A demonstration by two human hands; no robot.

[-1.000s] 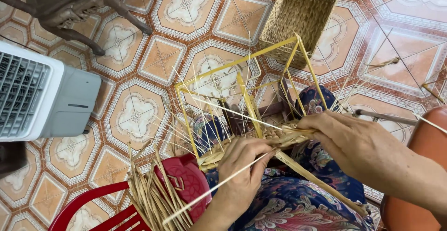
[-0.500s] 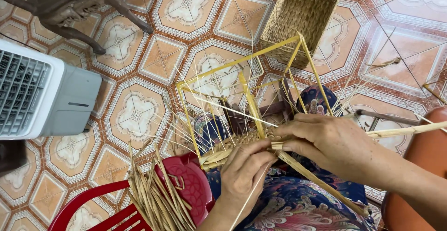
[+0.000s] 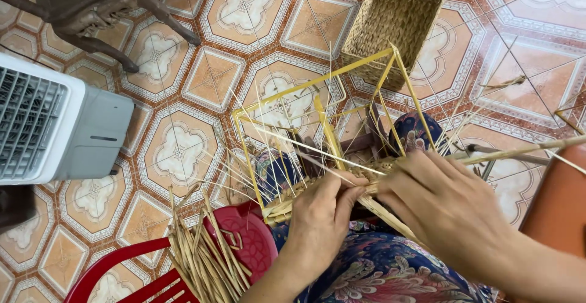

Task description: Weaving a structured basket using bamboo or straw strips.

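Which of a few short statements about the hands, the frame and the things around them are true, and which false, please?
1. Both hands work at the woven lower edge of the yellow wire frame. True: left hand and right hand meet there.
2. A finished woven basket stands on the tiled floor beyond the frame. True.
3. The loose bundle of straw lies on a blue chair. False: it rests on a red plastic chair.
4. The grey fan unit is on the person's right. False: it is on the left.
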